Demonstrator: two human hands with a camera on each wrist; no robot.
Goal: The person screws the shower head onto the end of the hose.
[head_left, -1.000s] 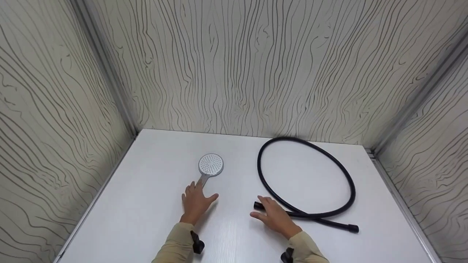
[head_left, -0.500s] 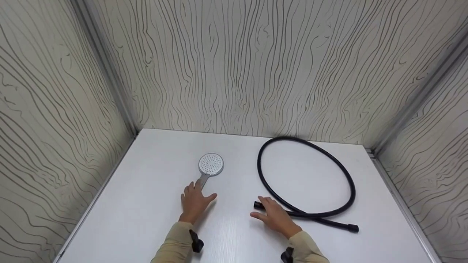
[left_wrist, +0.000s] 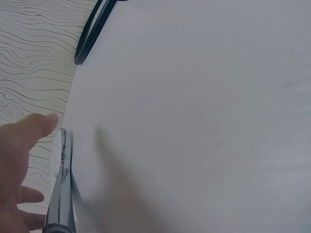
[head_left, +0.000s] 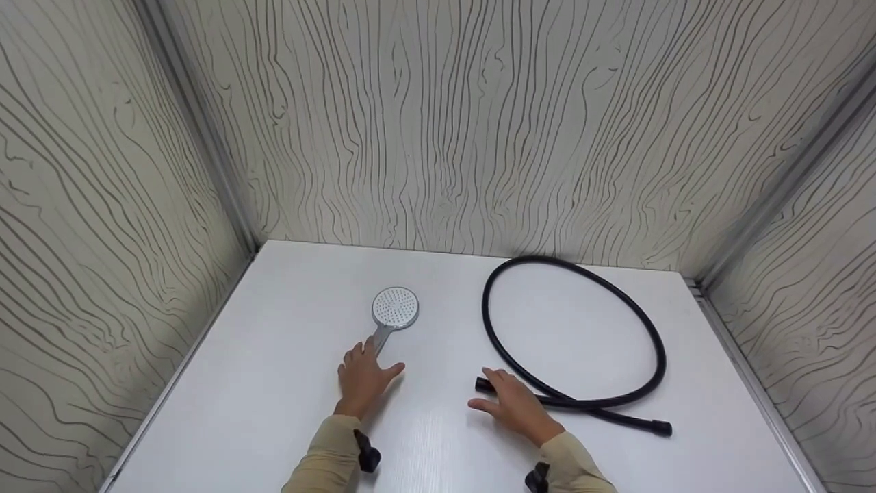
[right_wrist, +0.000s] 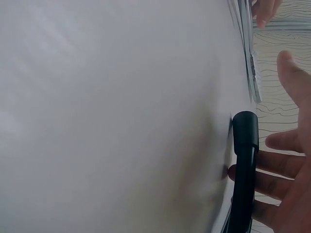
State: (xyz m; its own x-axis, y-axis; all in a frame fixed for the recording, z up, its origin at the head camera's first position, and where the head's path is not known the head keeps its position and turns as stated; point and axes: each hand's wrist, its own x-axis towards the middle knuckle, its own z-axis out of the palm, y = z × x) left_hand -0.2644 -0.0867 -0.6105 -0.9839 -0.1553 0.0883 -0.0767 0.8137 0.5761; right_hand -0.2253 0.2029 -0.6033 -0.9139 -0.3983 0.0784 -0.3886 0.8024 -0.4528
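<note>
A chrome shower head (head_left: 395, 308) with a white, dotted spray face lies face up on the white table. My left hand (head_left: 364, 380) is spread over its handle (left_wrist: 60, 201), thumb held away to the side; the lower handle is hidden beneath it in the head view. To the right lies a black shower hose (head_left: 660, 356), looped once, both ends on the near side. Over its left end (right_wrist: 245, 132) hovers my right hand (head_left: 514, 407), thumb apart and fingers extended across the hose. One fingertip shows past the hose; whether it touches cannot be told.
The white table (head_left: 438, 452) ends against a wood-grain patterned back wall (head_left: 438, 137). Similar panels rise left and right, joined by grey metal corner posts (head_left: 198, 130). The hose's other end fitting (head_left: 661, 428) lies near the right side.
My left hand has shifted very slightly left along the shower head's handle. The right hand, the shower head and the hose stay where they were.
</note>
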